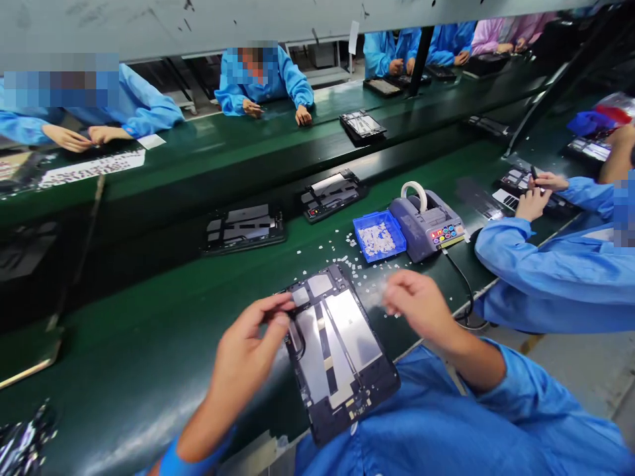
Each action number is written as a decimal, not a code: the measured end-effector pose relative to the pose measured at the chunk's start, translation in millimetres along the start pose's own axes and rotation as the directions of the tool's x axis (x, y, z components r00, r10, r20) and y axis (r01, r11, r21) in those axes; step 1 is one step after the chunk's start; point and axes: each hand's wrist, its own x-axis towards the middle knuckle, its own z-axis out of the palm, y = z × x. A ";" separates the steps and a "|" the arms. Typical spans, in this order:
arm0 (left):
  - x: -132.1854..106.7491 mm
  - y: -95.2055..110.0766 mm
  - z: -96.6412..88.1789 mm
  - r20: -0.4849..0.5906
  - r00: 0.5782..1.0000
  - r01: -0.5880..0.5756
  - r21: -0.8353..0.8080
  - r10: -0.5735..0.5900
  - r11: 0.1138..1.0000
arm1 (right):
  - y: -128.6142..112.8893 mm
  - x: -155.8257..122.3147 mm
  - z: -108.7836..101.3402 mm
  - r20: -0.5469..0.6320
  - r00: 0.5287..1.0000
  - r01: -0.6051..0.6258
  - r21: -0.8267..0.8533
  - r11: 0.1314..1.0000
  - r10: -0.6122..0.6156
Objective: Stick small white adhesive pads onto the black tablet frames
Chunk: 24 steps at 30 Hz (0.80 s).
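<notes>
1. Black and silver, an opened tablet (342, 347) is slanting across the frame's lower centre, baring metallic panels (358, 324), dark strips (331, 380) and small parts (360, 404) towards its bottom end.
2. Left hand (253, 344) is gripping its upper-left edge, thumb and fingertips nearly together.
3. Right hand (417, 301), blurred, is curling its fingers just beside the tablet, not touching; whether they are holding anything cannot be told.
</notes>
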 end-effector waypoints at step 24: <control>-6.9 -24.8 -9.8 0.260 0.918 -0.393 0.513 0.298 0.763 | 23.7 95.0 92.5 0.899 0.371 0.903 -0.408 -0.133 -0.232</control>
